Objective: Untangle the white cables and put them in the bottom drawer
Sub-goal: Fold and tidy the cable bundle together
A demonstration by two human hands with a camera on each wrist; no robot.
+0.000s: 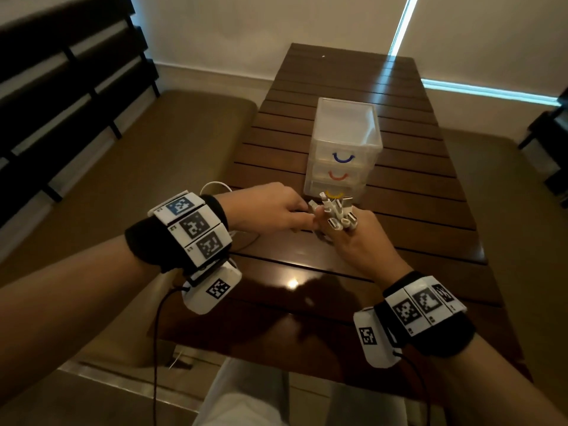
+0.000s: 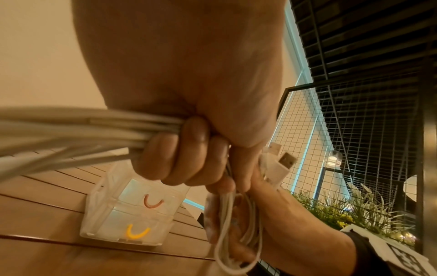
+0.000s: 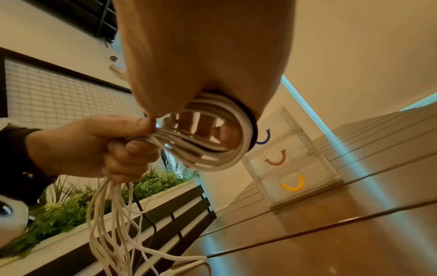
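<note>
A bundle of white cables [image 1: 336, 210] is held above the table, its USB plugs fanning upward. My right hand [image 1: 359, 241] grips the bundle just below the plugs, and in the right wrist view the cables [image 3: 212, 149] loop round its fingers. My left hand [image 1: 276, 210] grips the same cables [image 2: 82, 130] right beside it, fingers [image 2: 184, 149] curled round the strands. Loose lengths [image 3: 111, 224] hang down from the left hand [image 3: 94, 145]. Just behind the hands stands the clear three-drawer unit [image 1: 344, 139]. Its bottom drawer, with a yellow handle [image 3: 293, 184], is shut.
The drawer unit stands on a dark slatted wooden table [image 1: 399, 210]. A loop of white cable [image 1: 215, 187] shows behind my left wrist at the table's left edge. A cushioned bench [image 1: 153, 164] runs along the left, with a planter [image 3: 71, 214] beyond it.
</note>
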